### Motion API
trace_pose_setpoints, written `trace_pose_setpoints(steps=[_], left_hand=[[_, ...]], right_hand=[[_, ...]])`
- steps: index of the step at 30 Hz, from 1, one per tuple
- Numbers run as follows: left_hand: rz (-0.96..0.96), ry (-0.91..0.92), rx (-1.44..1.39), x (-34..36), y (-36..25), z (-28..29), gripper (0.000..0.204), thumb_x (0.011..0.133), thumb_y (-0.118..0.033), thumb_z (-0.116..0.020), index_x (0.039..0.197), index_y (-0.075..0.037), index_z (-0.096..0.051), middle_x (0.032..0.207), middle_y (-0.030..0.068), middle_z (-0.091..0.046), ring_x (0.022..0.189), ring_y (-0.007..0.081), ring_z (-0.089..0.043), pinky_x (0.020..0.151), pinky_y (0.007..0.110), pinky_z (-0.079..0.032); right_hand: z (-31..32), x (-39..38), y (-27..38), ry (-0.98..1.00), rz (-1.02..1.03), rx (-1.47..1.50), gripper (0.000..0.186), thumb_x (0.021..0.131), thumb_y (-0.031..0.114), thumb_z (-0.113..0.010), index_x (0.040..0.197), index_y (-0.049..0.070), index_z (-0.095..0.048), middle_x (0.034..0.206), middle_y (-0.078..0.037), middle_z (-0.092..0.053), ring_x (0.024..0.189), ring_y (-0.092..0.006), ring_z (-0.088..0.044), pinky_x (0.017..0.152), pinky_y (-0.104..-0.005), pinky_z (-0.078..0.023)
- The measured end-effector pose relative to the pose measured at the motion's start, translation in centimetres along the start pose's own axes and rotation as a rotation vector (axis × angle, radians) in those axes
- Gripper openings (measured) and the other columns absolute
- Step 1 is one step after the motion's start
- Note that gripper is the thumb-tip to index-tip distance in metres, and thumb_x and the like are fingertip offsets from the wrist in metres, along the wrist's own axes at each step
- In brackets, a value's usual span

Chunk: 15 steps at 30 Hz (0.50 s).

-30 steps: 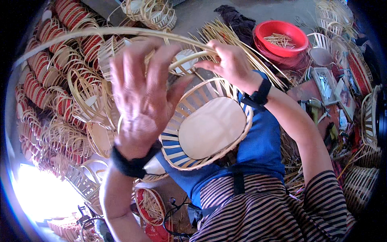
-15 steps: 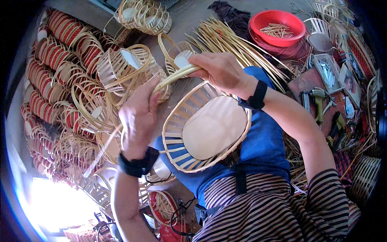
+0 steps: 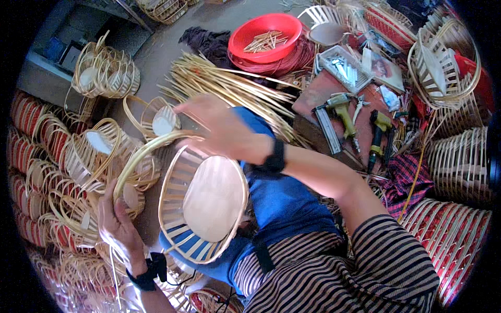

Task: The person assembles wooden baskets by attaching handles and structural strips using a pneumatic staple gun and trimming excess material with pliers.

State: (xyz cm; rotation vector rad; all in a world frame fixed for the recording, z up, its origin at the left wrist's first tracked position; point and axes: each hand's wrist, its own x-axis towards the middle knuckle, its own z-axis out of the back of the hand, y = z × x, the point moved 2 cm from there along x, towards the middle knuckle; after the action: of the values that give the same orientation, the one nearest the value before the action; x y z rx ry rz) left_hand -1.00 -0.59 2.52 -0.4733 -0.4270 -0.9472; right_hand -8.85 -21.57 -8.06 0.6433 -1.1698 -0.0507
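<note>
Basket (image 3: 214, 195): one, oval, lay on blue trousers (image 3: 289, 203). Strip (image 3: 131, 163): one, pale, arched beside the basket's left rim. Left hand (image 3: 121, 227): thumb and fingers were clamped on the strip's lower part. Right hand (image 3: 227, 130): blurred at its upper end; grip could not be told.

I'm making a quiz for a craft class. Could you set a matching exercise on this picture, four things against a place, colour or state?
Column one
1. Basket
2. Strip
3. Basin
4. Wristbands

Column two
A. Red, holding short sticks
B. Black
C. Over the lap
D. Bent in an arc, at the left hand

Right pairs: 1-C, 2-D, 3-A, 4-B
</note>
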Motion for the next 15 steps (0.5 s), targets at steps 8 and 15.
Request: trace_pose_setpoints(steps=[8, 15], left_hand=[[-0.123, -0.053, 0.194, 0.2, -0.3, -0.2, 0.016, 0.074, -0.012, -0.051, 0.088, -0.005, -0.055, 0.077, 0.0111, -0.055, 0.072, 0.0263, -0.054, 0.063, 0.032, -0.043], [-0.15, -0.095, 0.13, 0.2, -0.4, 0.1, 0.017, 0.067, -0.009, -0.057, 0.083, -0.006, -0.053, 0.067, 0.0088, -0.051, 0.064, 0.0255, -0.051, 0.057, 0.033, -0.04]], right_hand=[[18.9, -16.3, -11.0, 0.324, -1.109, -1.077, 0.036, 0.063, 0.014, -0.062, 0.092, 0.001, -0.046, 0.086, -0.017, -0.05, 0.085, -0.0326, -0.047, 0.072, -0.0395, -0.038], [20.6, -20.2, -16.5, 0.238, -0.918, -1.126, 0.044, 0.061, 0.01, -0.062, 0.095, -0.001, -0.036, 0.095, -0.02, -0.048, 0.089, -0.0371, -0.046, 0.076, -0.0414, -0.039]])
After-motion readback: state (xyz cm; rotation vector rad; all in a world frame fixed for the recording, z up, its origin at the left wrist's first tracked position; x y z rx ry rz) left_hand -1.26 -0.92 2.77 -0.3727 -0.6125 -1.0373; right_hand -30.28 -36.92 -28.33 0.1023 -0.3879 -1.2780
